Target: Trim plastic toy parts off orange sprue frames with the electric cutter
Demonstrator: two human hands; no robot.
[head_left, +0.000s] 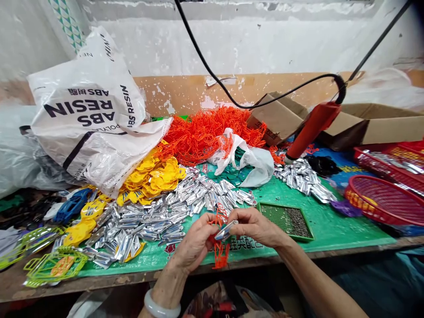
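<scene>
My left hand (195, 243) grips an orange plastic lattice piece (221, 258), whose ends stick out above and below the fingers. Pinched in my right hand (255, 226) is a shiny silver piece (225, 230), held against the orange piece over the table's front edge. Behind both hands spreads a heap of similar silver pieces (152, 223). To the right of my right hand lies a green tray (311, 238) of small metal parts. Farther back are a pile of orange lattice pieces (198, 137) and yellow plastic parts (159, 176).
A red handheld tool (313, 130) hangs on a black cable at the right. A white resin bag (89, 106) leans at the left. Red baskets (384, 201) and cardboard boxes (391, 126) stand right. Lime-green frames (49, 267) lie front left.
</scene>
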